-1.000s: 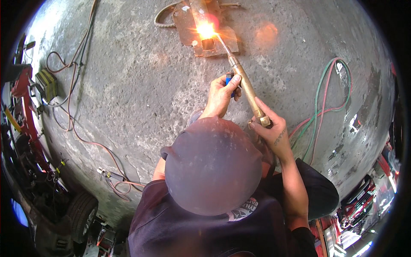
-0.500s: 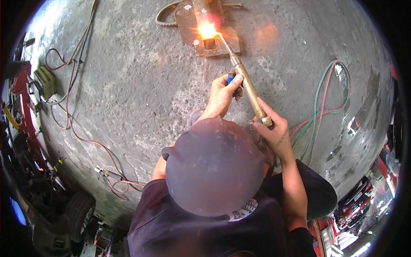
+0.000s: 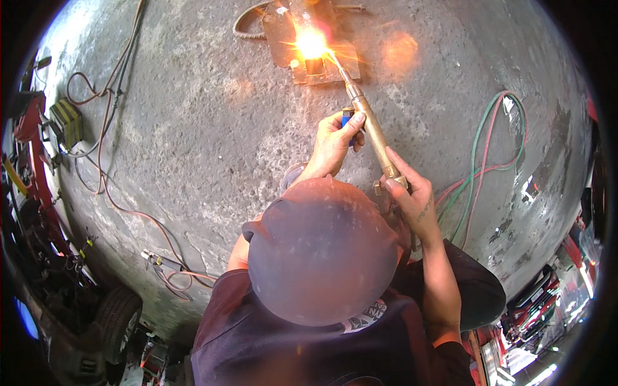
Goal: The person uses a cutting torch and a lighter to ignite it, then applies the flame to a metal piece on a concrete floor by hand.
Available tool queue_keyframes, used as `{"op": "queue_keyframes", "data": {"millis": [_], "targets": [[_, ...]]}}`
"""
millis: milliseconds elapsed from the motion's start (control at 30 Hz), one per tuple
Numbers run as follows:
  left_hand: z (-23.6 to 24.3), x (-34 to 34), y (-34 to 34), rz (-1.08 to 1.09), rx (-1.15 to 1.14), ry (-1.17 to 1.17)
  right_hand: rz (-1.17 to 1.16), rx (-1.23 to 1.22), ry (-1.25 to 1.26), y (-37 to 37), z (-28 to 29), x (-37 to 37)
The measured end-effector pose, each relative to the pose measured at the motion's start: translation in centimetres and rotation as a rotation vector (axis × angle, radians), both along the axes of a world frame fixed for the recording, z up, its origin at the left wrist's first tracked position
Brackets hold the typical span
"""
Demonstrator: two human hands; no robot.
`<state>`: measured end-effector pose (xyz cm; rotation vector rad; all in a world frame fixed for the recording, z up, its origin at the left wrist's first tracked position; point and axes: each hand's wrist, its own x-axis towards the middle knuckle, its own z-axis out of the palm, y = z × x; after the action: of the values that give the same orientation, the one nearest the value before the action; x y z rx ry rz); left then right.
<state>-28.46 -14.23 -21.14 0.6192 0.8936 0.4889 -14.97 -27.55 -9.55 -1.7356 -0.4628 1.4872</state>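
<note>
A brass gas torch [image 3: 373, 132] slants up and leftward, its lit tip [image 3: 333, 58] beside a bright glow [image 3: 313, 44]. The glow sits over a rust-brown metal plate [image 3: 344, 61] and hides the exact heated spot. My left hand [image 3: 331, 143] is closed round a blue lighter [image 3: 347, 119], its thumb against the torch body. My right hand [image 3: 415, 196] grips the rear of the torch by its valves, a brass knob [image 3: 378, 187] showing near the thumb. A dark rounded cap [image 3: 322, 251] covers the lower middle and hides part of the forearms.
Green and red hoses [image 3: 479, 170] loop on the concrete floor [image 3: 244, 128] at the right. A reddish cable [image 3: 138, 212] runs down the left, near a yellow-and-black striped block [image 3: 67, 124]. A tyre [image 3: 120, 321] stands at lower left. A braided loop [image 3: 244, 26] lies beside the plate.
The glow at the torch tip is larger and brighter. My right fingers have shifted slightly on the rear of the torch, and its rear end has turned a little. My left hand has barely moved.
</note>
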Motion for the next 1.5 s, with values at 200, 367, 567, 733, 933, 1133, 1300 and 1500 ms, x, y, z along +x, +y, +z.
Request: {"op": "queue_keyframes", "data": {"millis": [200, 367, 567, 733, 933, 1133, 1300, 1500], "targets": [[-0.23, -0.04, -0.09, 0.005, -0.014, -0.024, -0.017, -0.002, 0.003, -0.11, -0.06, -0.2], [0.02, -0.08, -0.06, -0.007, -0.018, -0.012, 0.013, -0.009, -0.035, -0.46, -0.35, -0.17], [0.03, -0.15, -0.18, -0.005, -0.03, -0.011, -0.018, -0.008, -0.006, -0.67, -0.45, -0.51], [0.0, -0.1, -0.27, -0.005, -0.03, 0.0, 0.008, -0.017, -0.059, -0.56, -0.43, -0.53], [-0.09, -0.21, -0.29, 0.006, -0.034, -0.007, -0.015, -0.024, -0.004, -0.13, 0.19, -0.65], [0.17, -0.4, -0.13, -0.006, -0.024, 0.022, -0.009, -0.034, 0.011, 0.19, 0.37, -0.7], [0.49, -0.27, -0.03, 0.004, -0.033, 0.013, -0.028, -0.012, 0.022, 0.01, -0.11, -0.76], [0.2, -0.41, -0.09, 0.011, -0.034, 0.013, -0.02, -0.013, 0.017, 0.04, -0.16, -0.76]]}}
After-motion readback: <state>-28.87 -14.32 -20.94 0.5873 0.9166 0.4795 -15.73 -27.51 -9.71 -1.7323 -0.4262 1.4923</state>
